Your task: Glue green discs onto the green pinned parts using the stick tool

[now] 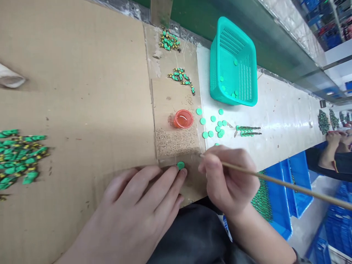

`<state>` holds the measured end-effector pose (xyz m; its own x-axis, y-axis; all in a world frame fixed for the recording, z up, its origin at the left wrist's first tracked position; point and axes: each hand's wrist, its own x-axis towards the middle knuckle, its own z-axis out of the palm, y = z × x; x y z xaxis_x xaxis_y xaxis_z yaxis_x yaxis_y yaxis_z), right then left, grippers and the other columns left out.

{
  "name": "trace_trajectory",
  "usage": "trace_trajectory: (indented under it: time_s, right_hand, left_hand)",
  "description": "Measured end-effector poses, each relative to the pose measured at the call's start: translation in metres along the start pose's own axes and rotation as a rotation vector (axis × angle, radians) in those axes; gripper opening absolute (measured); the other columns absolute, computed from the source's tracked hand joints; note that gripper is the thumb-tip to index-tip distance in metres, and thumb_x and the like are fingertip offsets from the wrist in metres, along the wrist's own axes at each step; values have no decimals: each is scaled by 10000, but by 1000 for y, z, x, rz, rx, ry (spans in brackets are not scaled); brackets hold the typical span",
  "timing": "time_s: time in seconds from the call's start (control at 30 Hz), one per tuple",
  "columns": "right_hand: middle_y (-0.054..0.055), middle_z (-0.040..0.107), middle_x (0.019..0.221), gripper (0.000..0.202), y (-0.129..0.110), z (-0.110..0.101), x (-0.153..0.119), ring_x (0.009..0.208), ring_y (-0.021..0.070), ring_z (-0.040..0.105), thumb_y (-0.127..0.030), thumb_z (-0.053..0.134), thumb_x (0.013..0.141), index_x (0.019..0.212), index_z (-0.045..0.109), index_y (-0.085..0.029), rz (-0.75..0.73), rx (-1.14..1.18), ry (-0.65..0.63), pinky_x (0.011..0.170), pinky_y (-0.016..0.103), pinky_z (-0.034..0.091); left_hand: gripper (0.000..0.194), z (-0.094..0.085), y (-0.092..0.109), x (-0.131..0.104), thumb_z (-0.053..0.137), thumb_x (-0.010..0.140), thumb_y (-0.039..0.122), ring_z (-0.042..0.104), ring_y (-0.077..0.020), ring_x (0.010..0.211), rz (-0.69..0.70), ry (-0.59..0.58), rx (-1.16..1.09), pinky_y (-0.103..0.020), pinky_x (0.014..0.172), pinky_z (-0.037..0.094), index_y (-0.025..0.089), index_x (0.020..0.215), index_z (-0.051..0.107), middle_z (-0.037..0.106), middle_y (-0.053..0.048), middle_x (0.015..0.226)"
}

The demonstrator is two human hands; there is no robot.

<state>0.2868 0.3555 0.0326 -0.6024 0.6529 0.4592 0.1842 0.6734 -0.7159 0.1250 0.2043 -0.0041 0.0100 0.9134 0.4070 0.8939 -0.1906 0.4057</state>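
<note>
My left hand (143, 205) lies palm down at the cardboard's near edge, its fingertips closed on a small green disc (180, 165). A thin wooden stick (275, 179) is pinched between the thumb and fingers of my right hand (231, 176). The stick's tip points left toward the disc and stays apart from it. Beyond my hands stands a small red cup (183, 119) with liquid in it. Tiny brown grains (176, 142) are spread on the cardboard between the cup and my left hand. Several loose green discs (219, 129) lie right of the cup.
A teal basket (233, 62) holds a few green discs. Green, yellow and black pieces lie in piles (169, 40) at the back and in a heap (20, 157) at left. Green strips (249, 131) lie on the white surface. Blue bins (277, 198) and another person's arm (334, 148) are at right.
</note>
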Motion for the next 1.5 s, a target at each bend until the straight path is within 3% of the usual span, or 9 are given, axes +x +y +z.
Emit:
trace_trajectory:
  time_s: [0.13,0.37,0.97,1.23,1.5]
  right_hand:
    - [-1,740,855,155,-3,0,-25,737,157,746,-78,641,1105,1123,635,-232,14,46,-70,663,288,657]
    - [-8,756,834,185,0,7,-25,740,158,767,-68,680,1071,1054,637,-247,-1,43,-92,699,277,688]
    - [-4,747,836,203,2,9,-26,736,153,746,-73,680,1073,1005,611,-252,-19,17,-113,707,286,698]
    - [-16,734,805,174,1,10,-27,708,162,748,-93,672,1084,1039,627,-255,31,64,-54,651,290,676]
    - [-5,751,839,178,1,9,-27,736,170,753,-109,688,1083,1015,626,-261,46,51,-102,677,303,668]
  left_hand:
    - [291,2,-1,-3,569,1184,316,671,-319,1226,6,-7,7,-529,1017,463,229,1304,819,824,-34,1407]
    - [274,-1,0,0,566,1182,310,678,-296,1191,19,-11,38,-512,997,480,256,1183,835,830,-33,1338]
    - [279,-2,-2,-6,580,1162,284,691,-322,1205,19,-37,37,-547,973,490,220,1323,799,838,-40,1370]
    - [264,-4,-2,1,586,1177,306,690,-305,1186,25,-39,50,-526,983,491,244,1266,827,836,-38,1334]
    - [283,0,-2,-4,583,1173,307,691,-324,1239,9,-47,37,-551,998,492,234,1336,803,827,-48,1376]
